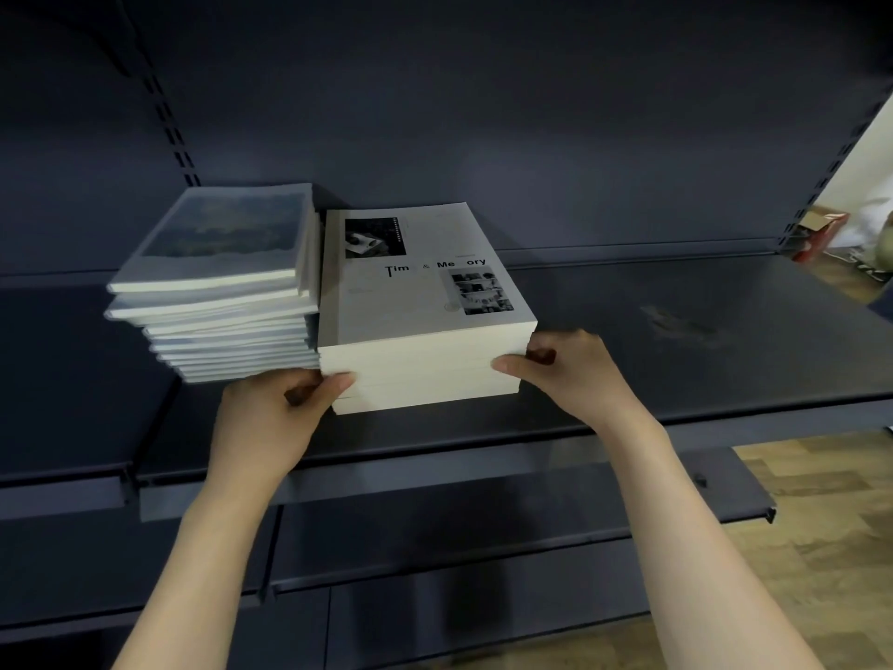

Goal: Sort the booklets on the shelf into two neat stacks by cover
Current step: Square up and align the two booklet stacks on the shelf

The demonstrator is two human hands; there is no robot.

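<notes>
Two stacks of booklets stand side by side on the dark shelf (676, 331). The left stack (227, 302) has blue-grey picture covers and its booklets are fanned out unevenly. The right stack (425, 345) is squared up, with a pale grey cover printed "Time & Memory" and two black-and-white photos. My left hand (285, 403) grips the right stack's front left corner, thumb on the front edge. My right hand (565, 369) grips its front right corner, fingers wrapped along the side.
The shelf has a dark back panel with slotted uprights (169, 118) at left and right. A lower shelf (483, 524) juts out beneath my arms. Wooden floor (821, 548) lies at the right, with a red box (821, 234) beyond the shelf's end.
</notes>
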